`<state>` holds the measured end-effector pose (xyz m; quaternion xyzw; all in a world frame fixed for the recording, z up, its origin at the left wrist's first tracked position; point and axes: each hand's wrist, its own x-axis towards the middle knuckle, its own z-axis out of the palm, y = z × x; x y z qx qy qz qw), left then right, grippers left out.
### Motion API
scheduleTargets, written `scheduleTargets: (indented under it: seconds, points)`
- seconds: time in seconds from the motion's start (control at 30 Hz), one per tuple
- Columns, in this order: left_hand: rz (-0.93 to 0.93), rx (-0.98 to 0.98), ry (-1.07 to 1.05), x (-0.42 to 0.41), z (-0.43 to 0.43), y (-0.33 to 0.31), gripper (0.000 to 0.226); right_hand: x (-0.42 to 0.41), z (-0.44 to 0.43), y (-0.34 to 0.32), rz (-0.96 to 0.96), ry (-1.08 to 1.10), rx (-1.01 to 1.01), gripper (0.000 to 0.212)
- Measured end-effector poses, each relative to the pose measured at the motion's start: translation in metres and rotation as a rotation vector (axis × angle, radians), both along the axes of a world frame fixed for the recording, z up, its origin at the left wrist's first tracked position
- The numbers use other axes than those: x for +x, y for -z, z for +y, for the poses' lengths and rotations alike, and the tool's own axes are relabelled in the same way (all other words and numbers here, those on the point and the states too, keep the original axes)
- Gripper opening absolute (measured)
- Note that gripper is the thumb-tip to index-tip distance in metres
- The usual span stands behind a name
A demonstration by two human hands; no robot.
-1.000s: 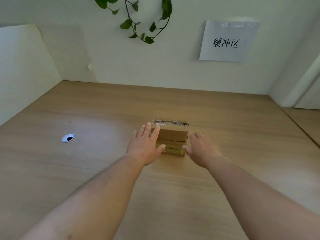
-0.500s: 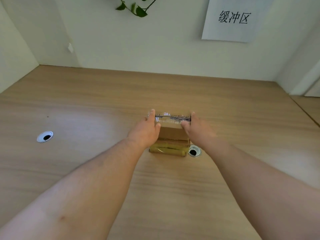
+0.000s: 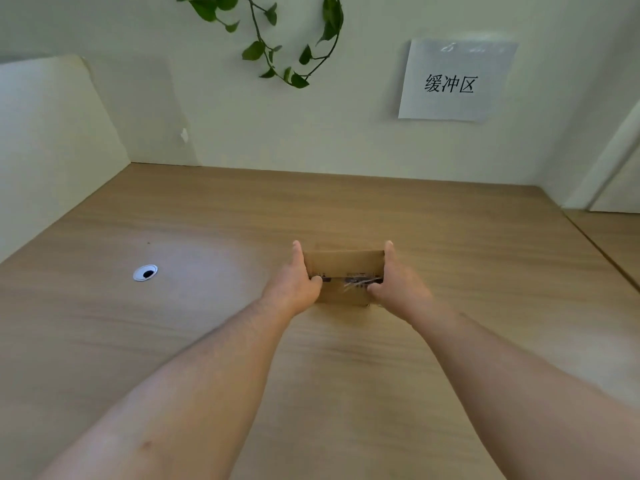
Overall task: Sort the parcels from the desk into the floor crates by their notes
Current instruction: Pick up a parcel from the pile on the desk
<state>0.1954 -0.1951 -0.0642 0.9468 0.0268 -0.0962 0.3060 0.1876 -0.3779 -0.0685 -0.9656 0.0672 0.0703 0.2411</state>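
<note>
One view only: a wide-angle camera on my head. It faces forward and down across the desk (image 3: pixel 346 375) toward the back wall (image 3: pixel 311 133). My forearms run in from the bottom edge. My left hand (image 3: pixel 294 289) and right hand (image 3: pixel 398 289) sit near frame centre, gripping a parcel (image 3: pixel 344 263) between them. The upper frame takes in a paper sign (image 3: pixel 453 81) and a hanging vine (image 3: pixel 254 50). A side panel (image 3: pixel 52 150) closes the left edge. Straight lines bow toward the borders.
</note>
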Motion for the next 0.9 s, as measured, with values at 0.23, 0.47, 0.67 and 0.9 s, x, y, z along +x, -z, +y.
scheduleTargets:
  seconds: [0.23, 0.47, 0.67, 0.9]
  points:
    - [-0.018, 0.017, -0.025, -0.087, 0.017, -0.012, 0.074, -0.077, 0.013, -0.015, 0.029, -0.086, 0.040, 0.088]
    - [-0.007, -0.029, -0.094, -0.170, 0.033, -0.019, 0.053, -0.145, 0.034, -0.021, 0.078, -0.163, 0.086, 0.060]
    - [-0.007, -0.034, -0.233, -0.231, 0.050, -0.025, 0.040, -0.188, 0.057, -0.022, 0.004, -0.235, 0.093, 0.040]
    - [0.005, -0.032, -0.384, -0.274, 0.088, -0.028, 0.057, -0.215, 0.091, -0.028, -0.039, -0.321, 0.173, 0.041]
